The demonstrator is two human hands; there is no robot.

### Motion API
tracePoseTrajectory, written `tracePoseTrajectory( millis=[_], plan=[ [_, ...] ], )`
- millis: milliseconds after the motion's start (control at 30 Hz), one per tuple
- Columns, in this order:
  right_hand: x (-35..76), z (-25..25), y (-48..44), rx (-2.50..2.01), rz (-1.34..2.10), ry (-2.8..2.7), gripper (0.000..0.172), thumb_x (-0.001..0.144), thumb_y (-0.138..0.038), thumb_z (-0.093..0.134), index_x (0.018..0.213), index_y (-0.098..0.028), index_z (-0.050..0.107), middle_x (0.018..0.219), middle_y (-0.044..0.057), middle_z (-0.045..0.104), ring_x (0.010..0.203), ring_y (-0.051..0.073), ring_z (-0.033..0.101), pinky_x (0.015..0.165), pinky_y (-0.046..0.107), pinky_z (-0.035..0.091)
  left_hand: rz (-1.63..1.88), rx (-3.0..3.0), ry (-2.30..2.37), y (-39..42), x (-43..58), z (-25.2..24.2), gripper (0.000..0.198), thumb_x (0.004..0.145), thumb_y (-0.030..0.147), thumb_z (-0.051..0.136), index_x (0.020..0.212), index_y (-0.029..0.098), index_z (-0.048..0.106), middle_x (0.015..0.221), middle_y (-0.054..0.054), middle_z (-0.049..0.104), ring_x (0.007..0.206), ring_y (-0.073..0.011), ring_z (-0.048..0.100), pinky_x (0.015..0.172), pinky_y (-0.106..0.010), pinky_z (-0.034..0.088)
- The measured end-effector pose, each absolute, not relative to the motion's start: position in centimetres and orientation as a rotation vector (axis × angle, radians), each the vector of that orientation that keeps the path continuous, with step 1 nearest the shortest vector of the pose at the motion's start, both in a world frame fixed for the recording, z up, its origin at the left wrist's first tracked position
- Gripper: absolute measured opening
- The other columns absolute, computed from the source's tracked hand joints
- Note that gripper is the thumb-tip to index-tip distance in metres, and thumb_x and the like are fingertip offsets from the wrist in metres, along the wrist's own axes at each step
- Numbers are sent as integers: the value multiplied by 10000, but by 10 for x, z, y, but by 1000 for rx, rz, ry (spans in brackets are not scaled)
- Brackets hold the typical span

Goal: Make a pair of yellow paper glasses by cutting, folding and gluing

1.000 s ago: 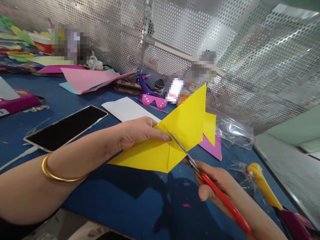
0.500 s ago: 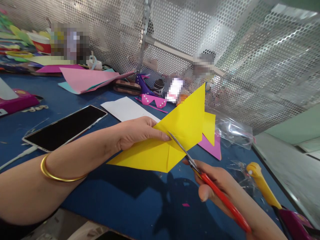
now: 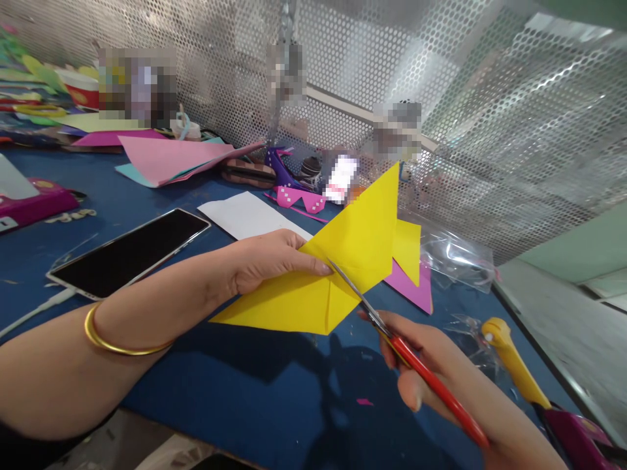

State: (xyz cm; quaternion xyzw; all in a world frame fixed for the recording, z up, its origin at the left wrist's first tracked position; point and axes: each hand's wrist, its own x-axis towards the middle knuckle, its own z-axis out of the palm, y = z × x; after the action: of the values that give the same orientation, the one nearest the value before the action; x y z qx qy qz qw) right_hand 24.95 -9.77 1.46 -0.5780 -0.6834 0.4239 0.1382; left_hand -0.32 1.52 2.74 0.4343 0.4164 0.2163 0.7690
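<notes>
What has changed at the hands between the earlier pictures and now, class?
The right thumb has shifted slightly down and rightward in view. Nothing was taken up or let go: the left hand still holds the yellow paper, the right hand the red-handled scissors.

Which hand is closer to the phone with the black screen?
Left. The left hand is to the right of the phone, holding the yellow paper. The right hand, with the red-handled scissors, is even farther right.

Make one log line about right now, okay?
left hand: pinching yellow paper | right hand: holding red-handled scissors | visible blade: across yellow paper | smartphone: on blue table
</notes>
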Motion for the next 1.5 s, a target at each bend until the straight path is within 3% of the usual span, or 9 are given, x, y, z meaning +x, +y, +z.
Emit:
tracePoseTrajectory(
  millis=[133,267,400,667,867,1000,1233,1333,1500],
  plan=[
    [266,17,-94,-1690,1230,-1980,822,545,-888,618,1075,-260,630,745,-32,553,581,123,400,509,253,332,512,989,960,22,-10,29,376,488,325,907,807,160,797,862,-159,781,681,-300,726,624,-372,559],
    [295,22,-91,-1808,1155,-2070,607,725,-657,747,1191,-283,645,755,-17,675,648,181,590,600,281,462,591,1028,965,29,-17,32,430,488,379,913,836,160,789,897,-140,786,736,-282,732,680,-355,566],
    [315,21,-83,-2251,571,-2036,558,758,-474,728,1287,-327,631,955,-7,766,875,235,707,768,309,535,619,1060,978,29,-19,34,478,462,413,922,829,144,778,902,-135,785,739,-278,728,694,-361,562],
    [303,-9,-54,-2575,-74,-1658,515,918,-434,484,1298,-93,550,1024,226,732,943,402,708,757,460,498,584,1141,965,14,-12,36,377,534,410,876,816,178,783,928,-128,784,776,-276,728,705,-360,560],
    [300,-15,-53,-2358,60,-1671,219,825,-306,618,902,-124,712,1035,231,706,1066,399,655,875,464,473,606,1181,933,-3,-6,40,319,606,414,836,836,200,785,966,-152,776,792,-280,734,722,-377,560],
    [275,0,-61,-2028,288,-1600,259,855,-355,601,1003,-179,720,1097,155,716,1081,314,659,916,433,486,619,1219,918,-11,-2,39,312,619,436,836,827,211,778,955,-137,779,845,-307,735,760,-407,560],
    [210,21,-70,-1413,803,-1458,330,737,-486,701,906,-206,744,693,12,720,614,175,655,529,281,494,693,1386,938,-12,5,42,311,555,398,869,765,192,767,792,-96,767,763,-327,722,684,-401,553],
    [207,19,-63,-1320,789,-1263,288,697,-463,736,780,-188,725,541,-15,636,489,141,569,459,255,422,1022,1445,1047,-9,4,43,426,522,342,897,902,209,758,978,-84,756,980,-315,684,838,-368,521],
    [215,8,-54,-1209,695,-945,319,674,-469,756,793,-177,707,573,-1,649,493,134,566,461,252,422,1639,1240,1146,-6,7,26,666,746,507,743,1325,283,502,1431,-47,512,1360,-208,434,1059,-269,376]
  ],
)
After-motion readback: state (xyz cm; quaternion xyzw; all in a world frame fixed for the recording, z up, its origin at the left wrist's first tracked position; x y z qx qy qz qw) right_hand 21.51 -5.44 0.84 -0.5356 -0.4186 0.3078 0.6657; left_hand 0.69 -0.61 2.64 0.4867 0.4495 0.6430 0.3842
